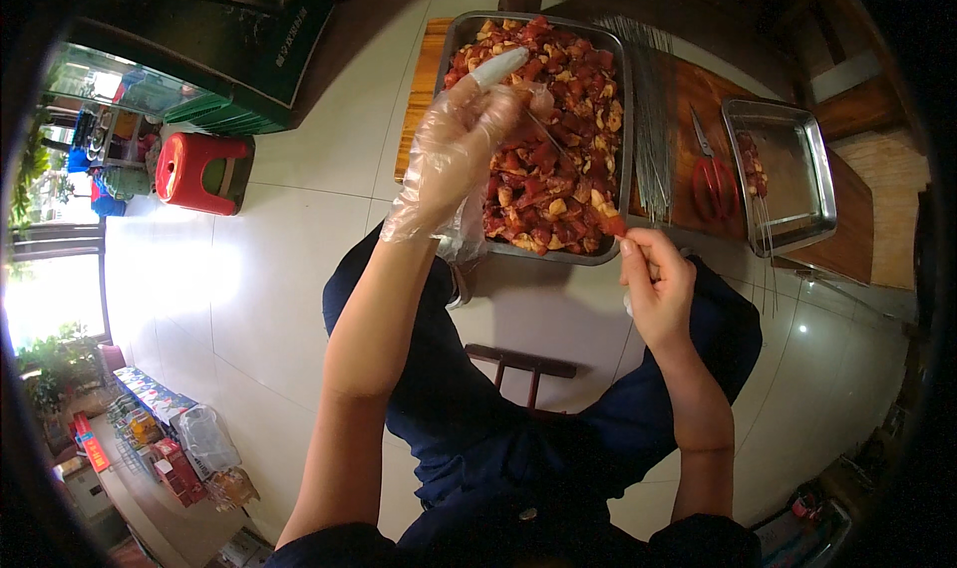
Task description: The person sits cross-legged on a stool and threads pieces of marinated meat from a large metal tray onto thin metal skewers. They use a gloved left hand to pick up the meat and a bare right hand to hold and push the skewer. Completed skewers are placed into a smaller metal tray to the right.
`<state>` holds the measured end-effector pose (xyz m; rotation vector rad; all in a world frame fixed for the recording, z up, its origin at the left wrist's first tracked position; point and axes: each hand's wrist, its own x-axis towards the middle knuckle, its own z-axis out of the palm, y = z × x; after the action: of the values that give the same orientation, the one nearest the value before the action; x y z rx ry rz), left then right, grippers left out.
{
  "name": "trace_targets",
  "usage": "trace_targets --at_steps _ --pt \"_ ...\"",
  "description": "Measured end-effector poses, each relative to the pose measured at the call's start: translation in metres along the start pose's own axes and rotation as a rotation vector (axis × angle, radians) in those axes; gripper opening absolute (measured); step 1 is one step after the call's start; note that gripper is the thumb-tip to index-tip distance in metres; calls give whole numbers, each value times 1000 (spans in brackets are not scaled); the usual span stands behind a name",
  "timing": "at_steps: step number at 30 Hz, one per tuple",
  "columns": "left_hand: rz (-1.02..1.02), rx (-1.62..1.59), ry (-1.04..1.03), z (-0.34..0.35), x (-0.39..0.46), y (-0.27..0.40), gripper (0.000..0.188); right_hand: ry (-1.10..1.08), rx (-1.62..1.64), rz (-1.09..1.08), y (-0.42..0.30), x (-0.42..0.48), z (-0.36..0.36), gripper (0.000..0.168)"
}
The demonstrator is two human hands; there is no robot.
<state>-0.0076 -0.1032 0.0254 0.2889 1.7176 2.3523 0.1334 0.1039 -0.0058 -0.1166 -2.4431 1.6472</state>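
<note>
A deep metal tray (627, 130) is heaped with raw, reddish cut meat and paler yellowish pieces (557, 207). Over its left part is my left hand (467, 130), in a clear plastic glove, with a white cover on one finger. A thin metal skewer (549, 134) runs down to the right from its closed fingers; the grip itself is partly hidden. At the tray's lower right corner my bare right hand (658, 280) pinches a red meat piece (616, 226) between thumb and forefinger. Whether that piece is on the skewer cannot be told.
Right of the tray lie a bundle of metal skewers (653, 134) and red-handled scissors (714, 183) on a wooden surface (680, 93). Beyond, a smaller metal tray (800, 186) holds loaded skewers (751, 164), their bare ends over its edge. A red stool (198, 173) stands left.
</note>
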Motion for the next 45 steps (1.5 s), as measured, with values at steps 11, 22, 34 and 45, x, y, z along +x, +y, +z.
trace_targets --at_steps 11,22,34,45 --pt "-112 -380 138 4 1 -1 39 -41 12 4 -4 0 -5 6" --pt "-62 -433 72 -2 3 -3 37 -77 -47 28 -4 -2 -3 5" --pt "-81 -280 218 0 5 -4 38 -75 -45 17 -6 -1 -2 5" --pt "8 -326 205 9 -4 -9 40 -98 -11 97 -5 -2 -2 6"
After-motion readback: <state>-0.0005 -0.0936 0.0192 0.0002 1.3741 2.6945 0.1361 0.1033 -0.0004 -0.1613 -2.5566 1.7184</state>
